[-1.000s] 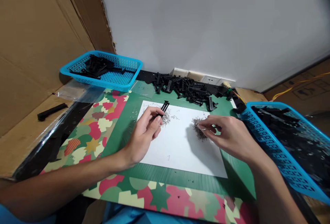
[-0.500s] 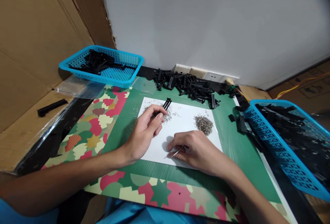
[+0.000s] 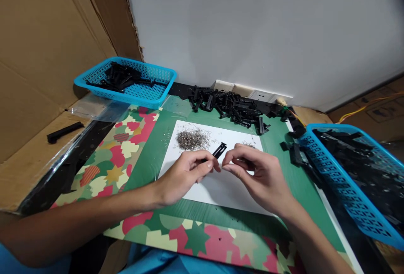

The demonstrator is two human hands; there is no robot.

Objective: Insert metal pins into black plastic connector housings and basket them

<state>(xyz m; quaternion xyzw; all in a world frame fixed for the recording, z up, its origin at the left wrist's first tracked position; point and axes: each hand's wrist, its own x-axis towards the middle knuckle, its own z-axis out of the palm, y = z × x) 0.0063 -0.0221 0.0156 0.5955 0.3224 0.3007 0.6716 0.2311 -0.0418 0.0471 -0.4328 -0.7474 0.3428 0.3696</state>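
My left hand (image 3: pixel 186 175) is closed around a slim black plastic part (image 3: pixel 219 150); its slotted end sticks out past my fingers, up and to the right. Close beside it, my right hand (image 3: pixel 257 171) pinches thumb and forefinger together at the left hand's fingertips. What sits in that pinch is too small to make out. Both hands are over a white sheet (image 3: pixel 202 192). On the sheet, a heap of tiny metal pieces (image 3: pixel 191 138) lies beyond my left hand. A second metal heap (image 3: pixel 251 145) is mostly hidden behind my right hand.
Black plastic parts (image 3: pixel 232 105) are piled along the wall by the sockets (image 3: pixel 261 95). A blue basket (image 3: pixel 158 97) with black parts stands back left, another blue basket (image 3: pixel 347 198) at right. One long black part (image 3: pixel 65 132) lies on cardboard at left.
My right hand has moved up from the sheet's front to my left hand. The thin metal tool it held no longer shows. My left hand has shifted right and closer, uncovering the left heap.
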